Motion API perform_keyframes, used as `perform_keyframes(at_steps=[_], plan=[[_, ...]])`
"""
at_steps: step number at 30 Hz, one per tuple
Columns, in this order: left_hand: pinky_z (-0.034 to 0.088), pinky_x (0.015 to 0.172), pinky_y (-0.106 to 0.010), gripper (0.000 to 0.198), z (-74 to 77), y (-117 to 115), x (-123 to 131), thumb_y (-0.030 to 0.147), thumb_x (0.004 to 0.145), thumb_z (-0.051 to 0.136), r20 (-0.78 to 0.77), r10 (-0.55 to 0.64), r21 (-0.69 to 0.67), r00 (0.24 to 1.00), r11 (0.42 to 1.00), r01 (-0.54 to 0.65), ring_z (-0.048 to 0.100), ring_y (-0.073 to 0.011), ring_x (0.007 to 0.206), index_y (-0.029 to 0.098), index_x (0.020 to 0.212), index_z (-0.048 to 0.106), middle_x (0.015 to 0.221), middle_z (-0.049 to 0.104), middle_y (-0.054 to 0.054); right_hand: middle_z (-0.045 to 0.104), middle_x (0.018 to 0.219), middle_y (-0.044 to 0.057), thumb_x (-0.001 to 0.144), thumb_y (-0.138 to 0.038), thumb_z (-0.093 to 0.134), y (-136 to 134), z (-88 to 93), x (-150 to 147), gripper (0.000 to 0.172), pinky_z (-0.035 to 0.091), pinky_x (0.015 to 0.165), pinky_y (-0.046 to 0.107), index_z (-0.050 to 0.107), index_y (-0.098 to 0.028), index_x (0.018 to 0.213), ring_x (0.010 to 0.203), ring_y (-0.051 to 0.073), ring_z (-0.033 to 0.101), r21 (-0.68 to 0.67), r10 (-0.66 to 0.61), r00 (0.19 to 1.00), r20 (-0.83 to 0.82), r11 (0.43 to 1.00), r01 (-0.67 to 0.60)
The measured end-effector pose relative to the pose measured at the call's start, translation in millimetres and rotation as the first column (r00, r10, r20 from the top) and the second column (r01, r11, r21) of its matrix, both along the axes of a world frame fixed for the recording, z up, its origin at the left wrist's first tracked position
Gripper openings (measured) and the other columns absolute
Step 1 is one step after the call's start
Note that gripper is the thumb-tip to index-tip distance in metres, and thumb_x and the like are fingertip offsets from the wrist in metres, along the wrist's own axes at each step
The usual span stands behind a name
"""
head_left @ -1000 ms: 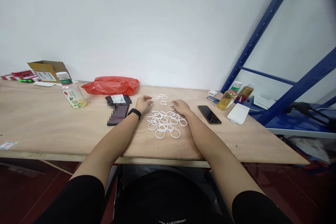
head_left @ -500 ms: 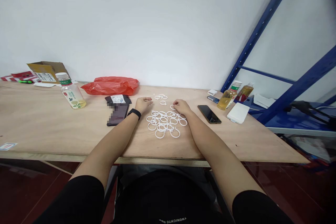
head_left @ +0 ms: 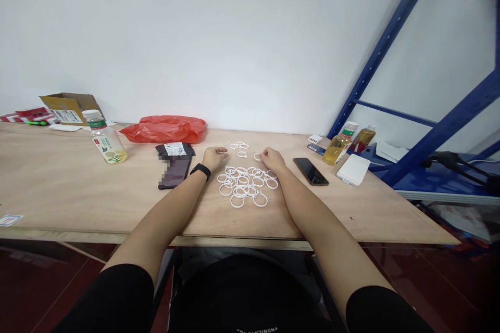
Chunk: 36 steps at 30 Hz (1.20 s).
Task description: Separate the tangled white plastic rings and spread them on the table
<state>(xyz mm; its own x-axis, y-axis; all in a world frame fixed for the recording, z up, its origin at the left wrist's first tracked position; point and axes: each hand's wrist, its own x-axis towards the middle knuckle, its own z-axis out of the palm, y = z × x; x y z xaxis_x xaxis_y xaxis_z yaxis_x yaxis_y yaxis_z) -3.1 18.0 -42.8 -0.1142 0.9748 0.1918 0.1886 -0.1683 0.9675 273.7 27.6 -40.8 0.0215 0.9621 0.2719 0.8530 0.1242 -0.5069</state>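
Note:
My right hand [head_left: 273, 159] pinches a white plastic ring [head_left: 257, 156] by its right side, beyond a loose pile of white rings [head_left: 242, 180]. Across from it, my left hand [head_left: 214, 157], with a black band on the wrist, rests near the table with its fingers loosely bent and a little apart. I see nothing in it. Between the hands lies a single white ring [head_left: 242, 154]. A small cluster of white rings [head_left: 239, 145] lies farther back. My right hand and forearm partly cover the pile's right edge.
Left of my left arm are a dark package [head_left: 175, 166], a red plastic bag [head_left: 166, 130], a bottle [head_left: 106, 140] and a cardboard box [head_left: 72, 106]. To the right are a phone [head_left: 311, 171], a white case [head_left: 353, 169], drink bottles [head_left: 339, 146] and a blue metal frame [head_left: 394, 114].
The ring in my right hand has moved slightly away from me, off the pile's far edge. My left hand's fingers have curled in a little. The other rings stay in place.

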Motion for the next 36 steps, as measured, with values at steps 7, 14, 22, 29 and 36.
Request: perform_keyframes(at_steps=[7,14,22,29,36], plan=[[0.050,0.063,-0.027,0.015,2.1,-4.0,2.7,0.013,0.065,0.068,-0.065,-0.007,0.015,0.998,1.000,0.008,0.064,-0.0165,0.061,0.012,0.078,0.073,0.066,0.070,-0.005,0.063,0.070,-0.002,0.076,-0.032,0.060,2.9,-1.7,-0.1,0.015,0.040,0.065,0.024,0.067,-0.020,0.082,0.068,0.014,0.056,0.139,0.074,0.980,-0.183,0.989,-0.049],[0.050,0.062,-0.025,0.008,4.2,-3.4,2.9,0.014,0.067,0.061,-0.038,0.045,0.063,0.998,0.997,-0.043,0.067,-0.0176,0.064,0.013,0.067,0.069,0.066,0.071,-0.006,0.070,0.081,0.002,0.078,-0.026,0.054,3.7,0.1,-2.2,0.023,0.045,0.075,0.026,0.073,-0.020,0.091,0.074,0.016,0.060,0.128,0.117,0.970,-0.212,0.988,-0.091],[0.044,0.053,-0.023,0.015,3.7,-4.4,4.2,0.014,0.065,0.053,-0.106,0.005,0.098,0.994,0.995,0.006,0.060,-0.0145,0.053,0.014,0.066,0.068,0.055,0.065,-0.003,0.072,0.076,0.000,0.079,-0.021,0.046,4.9,-0.6,-1.8,0.030,0.046,0.075,0.024,0.072,-0.019,0.093,0.071,0.015,0.062,0.057,0.125,0.958,-0.259,0.992,-0.114],[0.041,0.050,-0.023,0.019,2.5,-4.5,4.6,0.011,0.063,0.049,-0.144,0.001,0.082,0.990,0.997,0.010,0.055,-0.0133,0.050,0.013,0.065,0.067,0.056,0.063,-0.003,0.070,0.068,0.001,0.078,-0.023,0.045,3.2,4.7,-1.7,0.028,0.044,0.068,0.023,0.073,-0.020,0.077,0.070,0.016,0.063,0.049,0.108,0.971,-0.214,0.994,-0.100],[0.041,0.050,-0.020,0.016,2.7,-5.1,3.2,0.011,0.066,0.051,-0.081,-0.027,0.056,0.996,0.998,0.032,0.053,-0.0108,0.049,0.013,0.069,0.066,0.056,0.062,-0.001,0.069,0.066,0.001,0.074,-0.023,0.043,9.4,2.8,5.1,0.028,0.040,0.063,0.023,0.070,-0.020,0.065,0.069,0.016,0.060,0.025,0.050,0.964,-0.262,0.999,-0.045]])
